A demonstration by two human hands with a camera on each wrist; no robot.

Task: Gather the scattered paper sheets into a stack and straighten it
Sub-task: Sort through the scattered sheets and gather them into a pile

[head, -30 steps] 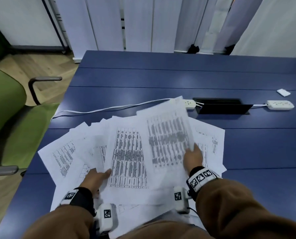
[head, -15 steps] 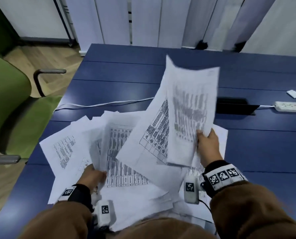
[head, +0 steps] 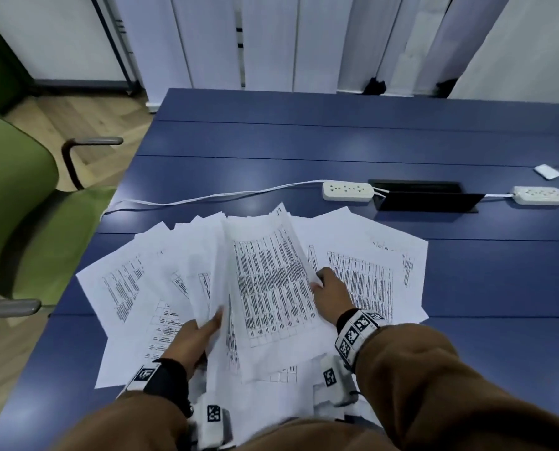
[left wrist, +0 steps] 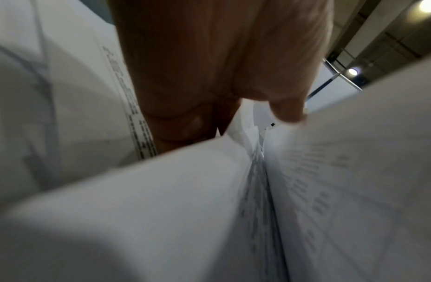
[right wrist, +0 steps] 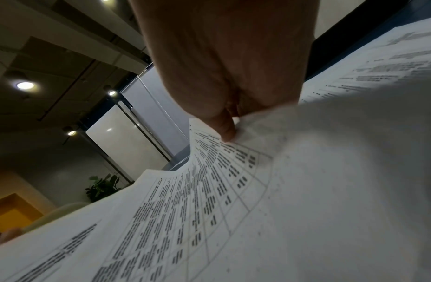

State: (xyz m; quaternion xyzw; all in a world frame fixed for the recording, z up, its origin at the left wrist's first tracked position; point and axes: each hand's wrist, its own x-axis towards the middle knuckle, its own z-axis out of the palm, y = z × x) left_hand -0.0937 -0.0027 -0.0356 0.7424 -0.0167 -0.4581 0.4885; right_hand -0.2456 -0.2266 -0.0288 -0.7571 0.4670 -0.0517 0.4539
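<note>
Nearest us, our left hand (head: 193,336) pinches the near left edge of a raised bundle of printed sheets (head: 271,288), thumb on top and fingers beneath, so we judge that the gathered part is kept lifted off the loose ones. Beside it, our right hand (head: 328,291) grips the bundle's right edge; the right wrist view shows a fingertip (right wrist: 225,131) pressing the printed table on the top sheet, presumably to steady that side while more pages are drawn in. Below and around lie the scattered paper sheets (head: 131,288), fanned to the left and right across the blue table (head: 466,288) and overlapping one another at odd angles; gathering looks only partly done and no squaring has begun. Farther off: a white power strip (head: 348,191) with its cable trailing left, a black cable hatch (head: 424,198), a second power strip (head: 540,195), a small white packet (head: 547,171). At left stands a green chair (head: 17,196).
</note>
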